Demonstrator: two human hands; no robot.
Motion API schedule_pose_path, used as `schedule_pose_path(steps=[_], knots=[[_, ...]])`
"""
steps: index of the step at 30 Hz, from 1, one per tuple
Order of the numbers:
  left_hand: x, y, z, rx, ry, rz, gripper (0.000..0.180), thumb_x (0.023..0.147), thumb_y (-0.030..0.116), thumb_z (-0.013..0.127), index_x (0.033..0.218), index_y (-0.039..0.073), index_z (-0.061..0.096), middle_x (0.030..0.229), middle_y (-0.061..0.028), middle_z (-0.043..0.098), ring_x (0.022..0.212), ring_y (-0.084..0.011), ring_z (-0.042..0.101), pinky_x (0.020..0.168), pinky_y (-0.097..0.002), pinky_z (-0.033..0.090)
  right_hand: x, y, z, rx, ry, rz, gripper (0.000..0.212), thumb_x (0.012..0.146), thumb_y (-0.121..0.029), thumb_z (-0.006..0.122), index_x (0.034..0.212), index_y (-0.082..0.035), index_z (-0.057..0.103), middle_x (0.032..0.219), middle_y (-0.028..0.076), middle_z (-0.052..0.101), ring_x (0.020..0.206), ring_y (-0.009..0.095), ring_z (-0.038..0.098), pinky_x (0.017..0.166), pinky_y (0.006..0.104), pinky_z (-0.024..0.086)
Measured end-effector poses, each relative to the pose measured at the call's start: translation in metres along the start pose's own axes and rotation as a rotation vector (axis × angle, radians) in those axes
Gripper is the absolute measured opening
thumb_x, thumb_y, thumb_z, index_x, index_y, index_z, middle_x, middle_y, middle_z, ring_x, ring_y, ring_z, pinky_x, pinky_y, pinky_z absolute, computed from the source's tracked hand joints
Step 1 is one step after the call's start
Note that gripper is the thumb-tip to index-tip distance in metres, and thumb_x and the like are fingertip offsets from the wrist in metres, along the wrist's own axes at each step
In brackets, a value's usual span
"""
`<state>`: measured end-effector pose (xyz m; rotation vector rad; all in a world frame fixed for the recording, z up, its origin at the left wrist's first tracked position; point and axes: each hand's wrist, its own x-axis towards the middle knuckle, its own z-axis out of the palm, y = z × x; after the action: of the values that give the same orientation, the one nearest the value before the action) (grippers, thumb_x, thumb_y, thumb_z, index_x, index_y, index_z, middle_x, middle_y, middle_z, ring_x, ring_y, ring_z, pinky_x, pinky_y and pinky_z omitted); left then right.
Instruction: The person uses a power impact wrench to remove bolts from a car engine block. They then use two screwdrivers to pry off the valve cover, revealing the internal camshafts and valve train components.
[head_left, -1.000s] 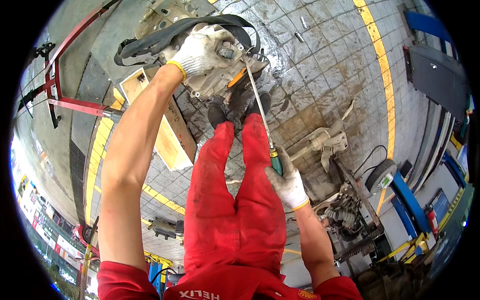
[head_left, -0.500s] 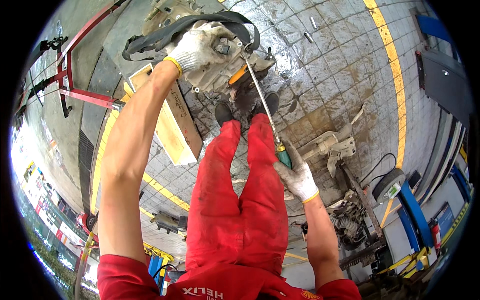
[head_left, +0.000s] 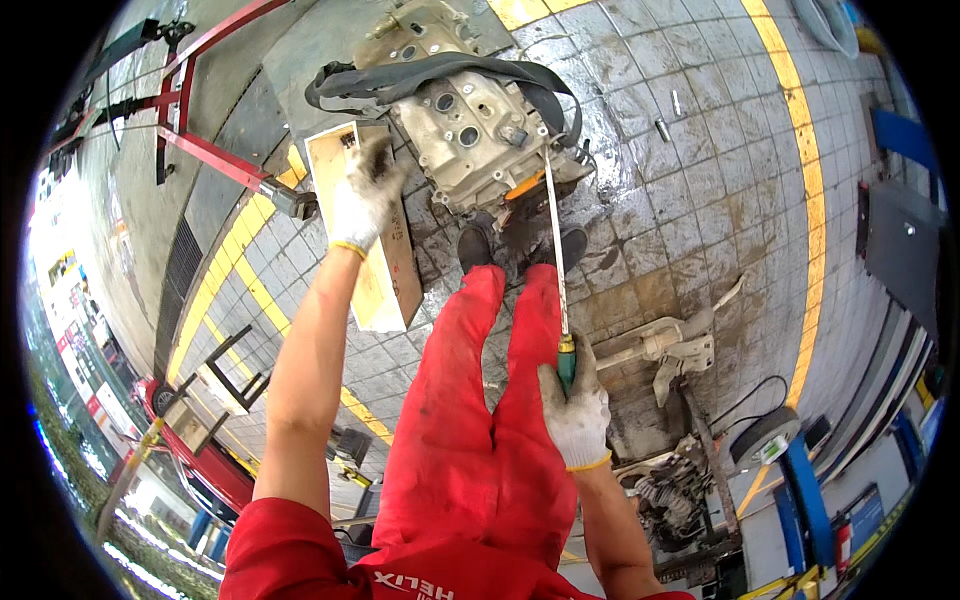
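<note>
My right hand (head_left: 577,405), in a dirty white work glove, is closed around the green handle of a long screwdriver (head_left: 556,235). Its shaft points away from me, and the tip meets the near right edge of a grey metal engine (head_left: 465,165). An orange piece (head_left: 525,186) sits beside the shaft on the engine. Over the engine's far side lies a wide black strap (head_left: 430,70). My gloved left hand (head_left: 367,195) hovers above a wooden box (head_left: 385,290) left of the engine; its fingers look apart, with nothing visible in them, and the darkened fingertips are blurred.
My shoes stand right at the engine's near side. On the tiled floor to the right lie a metal bracket part (head_left: 665,345) and a heap of greasy parts (head_left: 675,500). A red steel frame (head_left: 215,160) reaches in from the left. Two small metal cylinders, including this one (head_left: 662,130), lie beyond.
My left hand has left the engine and strap and moved back over the wooden box. The right hand still grips the screwdriver, whose shaft now stands straighter in view. The whole view has shifted.
</note>
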<state>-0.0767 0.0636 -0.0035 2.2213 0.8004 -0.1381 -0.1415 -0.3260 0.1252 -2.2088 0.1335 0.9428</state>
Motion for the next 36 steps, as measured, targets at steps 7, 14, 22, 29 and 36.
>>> schedule_pose_path(steps=[7, 14, 22, 29, 36], knots=[[-0.044, 0.002, 0.051, -0.239, 0.013, -0.204, 0.080, 0.092, 0.028, 0.087, 0.158, 0.003, 0.049, 0.149, -0.0169, 0.063, 0.134, -0.0239, 0.063, 0.113, -0.0358, 0.051, -0.001, 0.007, 0.004, 0.026, -0.051, 0.099, 0.066, 0.096, -0.026, 0.083, 0.150, -0.002, 0.053, 0.111, 0.026, 0.074, 0.097, 0.040, 0.075, 0.082, 0.0471, 0.059], [-0.051, 0.014, 0.053, -0.262, -0.076, -0.229, 0.091, 0.089, 0.030, 0.088, 0.165, 0.008, 0.042, 0.153, -0.0175, 0.061, 0.139, -0.0257, 0.061, 0.115, -0.0370, 0.050, 0.003, 0.050, 0.006, 0.187, -0.116, 0.095, 0.052, 0.097, -0.014, 0.081, 0.141, -0.002, 0.056, 0.083, 0.006, 0.064, 0.070, 0.013, 0.059, 0.066, 0.0362, 0.056], [-0.058, 0.011, 0.055, -0.259, -0.093, -0.204, 0.096, 0.084, 0.018, 0.090, 0.165, 0.012, 0.040, 0.147, -0.0178, 0.063, 0.132, -0.0262, 0.066, 0.111, -0.0393, 0.055, 0.022, 0.030, -0.028, 0.556, -0.305, 0.424, 0.053, 0.097, -0.005, 0.076, 0.145, -0.013, 0.054, 0.075, -0.005, 0.055, 0.054, 0.006, 0.047, 0.046, 0.0245, 0.038], [-0.062, -0.005, 0.069, -0.305, 0.039, -0.067, 0.090, 0.087, 0.008, 0.085, 0.165, 0.012, 0.041, 0.141, -0.0149, 0.066, 0.125, -0.0212, 0.067, 0.108, -0.0351, 0.057, 0.023, 0.018, -0.037, 0.703, -0.337, 0.545, 0.048, 0.096, -0.005, 0.078, 0.139, -0.012, 0.056, 0.077, -0.004, 0.055, 0.058, 0.007, 0.050, 0.051, 0.0252, 0.042], [-0.065, -0.024, 0.087, -0.763, -0.033, -0.309, 0.072, 0.093, 0.004, 0.081, 0.156, -0.001, 0.046, 0.131, -0.0096, 0.071, 0.113, -0.0134, 0.069, 0.100, -0.0296, 0.058, 0.012, 0.034, -0.012, 0.237, -0.147, 0.188, 0.036, 0.100, -0.008, 0.078, 0.129, -0.005, 0.058, 0.088, -0.003, 0.062, 0.079, 0.008, 0.057, 0.073, 0.0245, 0.052]])
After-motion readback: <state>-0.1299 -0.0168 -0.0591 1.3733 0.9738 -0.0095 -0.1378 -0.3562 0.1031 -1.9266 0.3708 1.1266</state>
